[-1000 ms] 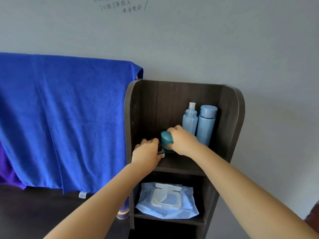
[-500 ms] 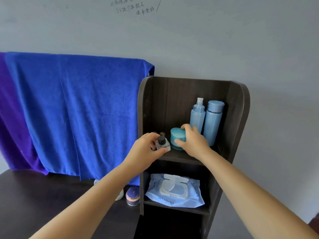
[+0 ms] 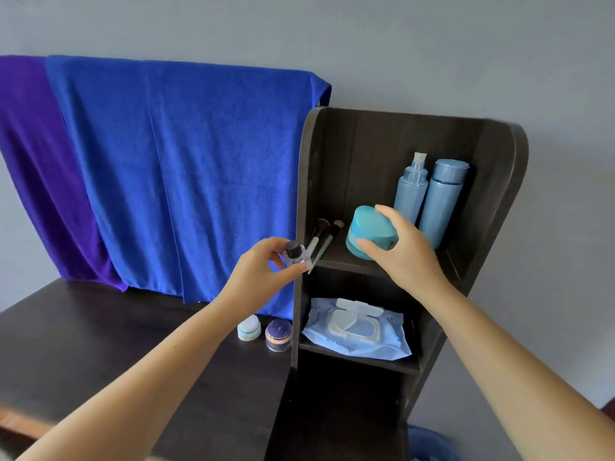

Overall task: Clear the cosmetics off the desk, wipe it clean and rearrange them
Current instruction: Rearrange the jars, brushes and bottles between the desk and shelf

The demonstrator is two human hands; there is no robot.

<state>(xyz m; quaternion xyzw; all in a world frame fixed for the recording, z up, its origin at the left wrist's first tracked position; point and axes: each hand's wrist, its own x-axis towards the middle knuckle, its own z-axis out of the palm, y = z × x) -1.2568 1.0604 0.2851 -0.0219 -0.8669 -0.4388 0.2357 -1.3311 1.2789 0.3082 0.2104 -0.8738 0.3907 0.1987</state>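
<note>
My left hand (image 3: 263,271) grips a small clear bottle with a black cap (image 3: 295,254), just left of the dark shelf unit (image 3: 499,194). My right hand (image 3: 404,251) is closed around a teal round jar (image 3: 369,231), tilted and lifted slightly above the upper shelf. Two tall light-blue bottles (image 3: 429,197) stand at the back right of that shelf. Makeup brushes (image 3: 324,241) lie at its left. On the dark desk (image 3: 83,334) sit a small white jar (image 3: 249,327) and a purple-lidded jar (image 3: 279,334).
A pack of wet wipes (image 3: 356,331) lies on the lower shelf. A blue towel (image 3: 183,168) and a purple cloth (image 3: 36,168) hang behind the desk against the grey wall. A blue bin rim (image 3: 429,444) shows at the bottom right.
My left hand has drawn the small bottle out to the left of the shelf. My right hand has lifted and tilted the teal jar. The brushes are now uncovered.
</note>
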